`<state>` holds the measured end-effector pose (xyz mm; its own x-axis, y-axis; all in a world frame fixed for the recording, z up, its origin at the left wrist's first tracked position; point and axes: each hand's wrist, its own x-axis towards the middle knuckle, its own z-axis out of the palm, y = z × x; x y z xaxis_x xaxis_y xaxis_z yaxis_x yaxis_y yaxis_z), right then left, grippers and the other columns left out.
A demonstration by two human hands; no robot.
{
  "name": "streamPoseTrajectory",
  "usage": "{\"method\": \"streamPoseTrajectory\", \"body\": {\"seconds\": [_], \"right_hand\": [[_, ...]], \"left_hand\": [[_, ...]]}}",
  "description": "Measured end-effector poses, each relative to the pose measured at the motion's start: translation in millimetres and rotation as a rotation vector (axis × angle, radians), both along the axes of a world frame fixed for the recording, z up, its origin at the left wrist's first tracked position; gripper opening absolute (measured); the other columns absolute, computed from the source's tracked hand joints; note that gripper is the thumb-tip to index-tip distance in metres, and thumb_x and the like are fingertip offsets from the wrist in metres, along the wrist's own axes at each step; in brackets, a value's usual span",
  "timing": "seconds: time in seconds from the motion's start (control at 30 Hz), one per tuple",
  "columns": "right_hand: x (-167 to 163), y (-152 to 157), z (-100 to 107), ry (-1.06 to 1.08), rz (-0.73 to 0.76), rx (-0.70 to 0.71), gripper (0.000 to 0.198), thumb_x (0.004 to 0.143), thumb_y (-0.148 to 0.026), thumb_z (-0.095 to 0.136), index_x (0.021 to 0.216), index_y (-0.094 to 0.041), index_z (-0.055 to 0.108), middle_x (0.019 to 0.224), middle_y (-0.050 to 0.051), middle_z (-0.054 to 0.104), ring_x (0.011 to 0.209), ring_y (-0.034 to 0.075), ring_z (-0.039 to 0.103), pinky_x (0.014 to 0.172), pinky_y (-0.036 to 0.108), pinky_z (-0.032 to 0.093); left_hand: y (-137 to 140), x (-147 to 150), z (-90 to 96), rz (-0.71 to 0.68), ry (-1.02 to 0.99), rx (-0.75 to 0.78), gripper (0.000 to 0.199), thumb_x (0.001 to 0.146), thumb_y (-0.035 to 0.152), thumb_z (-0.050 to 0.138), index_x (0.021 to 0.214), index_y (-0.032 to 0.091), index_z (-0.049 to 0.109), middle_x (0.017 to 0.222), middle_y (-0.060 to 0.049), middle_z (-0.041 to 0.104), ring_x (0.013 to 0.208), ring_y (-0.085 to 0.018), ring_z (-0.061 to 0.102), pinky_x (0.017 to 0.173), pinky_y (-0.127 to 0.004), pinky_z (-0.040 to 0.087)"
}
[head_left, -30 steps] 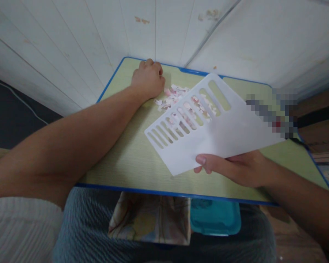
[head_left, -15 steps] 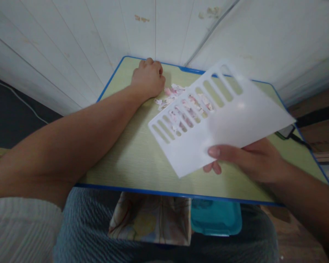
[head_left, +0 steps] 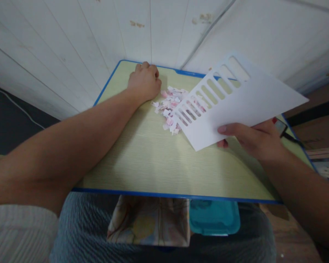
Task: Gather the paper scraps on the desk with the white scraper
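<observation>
My right hand [head_left: 252, 138] grips a white slotted sheet [head_left: 244, 106] by its lower edge, thumb on top and fingers beneath. A row of rounded slots runs along the sheet's upper left side. It is held tilted above the table, covering part of a pile of torn paper scraps [head_left: 168, 106], white and pink, some of which show through the slots. Just left of the pile, my left hand [head_left: 144, 81] rests on the table with its fingers curled in. Its palm faces down, so anything inside is hidden.
The pale green table [head_left: 142, 160] has a blue rim and stands against a white plank wall [head_left: 98, 33]. A small dark object with a cable [head_left: 280, 127] lies at the right edge. Below the front edge are a patterned fabric container [head_left: 150, 223] and a teal tray [head_left: 215, 219].
My right hand has moved the slotted sheet up and to the right, baring more of the paper scraps. My left hand keeps its place on the table; the view has shifted slightly.
</observation>
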<state>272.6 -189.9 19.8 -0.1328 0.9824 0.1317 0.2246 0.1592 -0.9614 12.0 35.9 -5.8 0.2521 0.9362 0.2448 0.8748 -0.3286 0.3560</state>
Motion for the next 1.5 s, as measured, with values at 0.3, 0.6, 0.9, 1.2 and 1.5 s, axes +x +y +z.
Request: {"method": "streamPoseTrajectory", "body": {"seconds": [0.3,0.6,0.9,1.2,1.5], "right_hand": [[-7.4,-0.8,3.6,-0.126,0.013,-0.009,0.034,0.099,-0.039,0.089,0.070,-0.025,0.078,0.065,0.004,0.075,0.054,0.021,0.067,0.052,0.037,0.058],[-14.7,-4.8,10.6,-0.096,0.134,-0.046,0.035,0.102,-0.045,0.088,0.074,-0.028,0.080,0.067,0.004,0.075,0.058,0.024,0.069,0.053,0.041,0.061],[-7.4,0.3,3.2,-0.070,0.001,-0.007,0.034,0.099,-0.041,0.090,0.071,-0.028,0.078,0.064,0.004,0.073,0.054,0.024,0.065,0.052,0.042,0.058],[-15.0,-3.5,4.2,-0.076,0.108,-0.082,0.033,0.103,-0.043,0.088,0.074,-0.028,0.080,0.067,0.006,0.076,0.058,0.024,0.069,0.053,0.041,0.059],[-23.9,-9.5,10.4,-0.087,0.159,-0.103,0.032,0.099,-0.045,0.091,0.074,-0.027,0.082,0.067,0.006,0.078,0.058,0.024,0.071,0.051,0.038,0.062]], "left_hand": [[-1.0,1.9,2.1,0.000,0.077,0.013,0.043,0.110,0.024,0.054,0.146,0.025,0.078,0.160,-0.014,0.066,0.158,-0.038,0.054,0.131,-0.059,0.051],[-3.0,-0.4,3.9,-0.015,-0.100,-0.108,0.062,0.086,0.069,0.064,0.145,0.056,0.075,0.146,0.001,0.078,0.167,-0.041,0.036,0.139,-0.060,0.038],[0.5,0.3,-0.5,0.003,-0.023,-0.018,0.040,0.105,0.036,0.059,0.139,0.038,0.081,0.159,-0.004,0.068,0.157,-0.036,0.049,0.134,-0.058,0.045],[-0.6,2.3,1.5,0.008,0.060,0.019,0.036,0.112,0.021,0.059,0.140,0.028,0.081,0.162,-0.013,0.067,0.158,-0.039,0.056,0.131,-0.061,0.052],[0.3,2.2,1.9,-0.003,0.091,0.038,0.035,0.114,0.021,0.060,0.142,0.022,0.080,0.162,-0.017,0.067,0.158,-0.041,0.057,0.129,-0.061,0.054]]}}
